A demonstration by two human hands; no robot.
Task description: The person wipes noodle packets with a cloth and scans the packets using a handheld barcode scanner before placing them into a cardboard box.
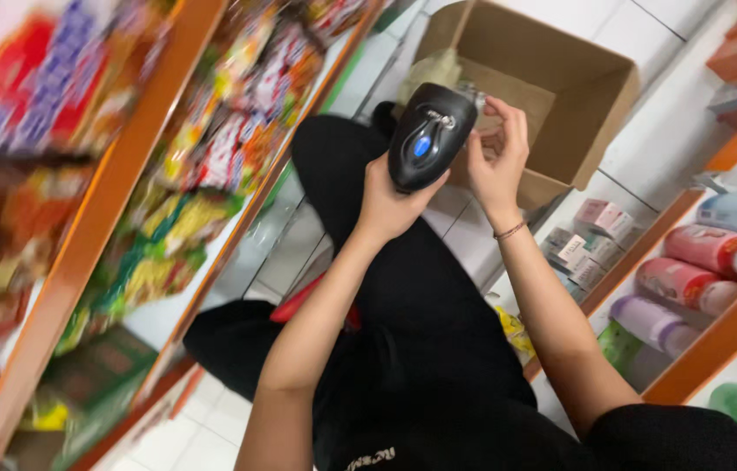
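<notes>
**Person seated in a shop aisle holds a black handheld device in both hands**

Head camera, looking down: a person in black trousers sits on a white tiled floor [211, 432] between two orange-edged shelves. The left hand [388, 202] is closed around the lower end of a black handheld device [425, 137], which looks like a price-labelling gun or scanner with a blue button on its back. The right hand [497, 155] has its fingers curled against the device's far, right side, seemingly working something small at its head; what it pinches is hidden.

The step in hand appears to be adjusting or loading the device. The next move would call for a steady left-hand grip while the right fingers finish their fine work.

The device's long axis runs from near-left to far-right, head pointing away towards an open cardboard box [573, 96] on the floor. Blurred snack packets [211, 157] fill the left shelf; pink and lilac tubs [691, 270] the right.
</notes>
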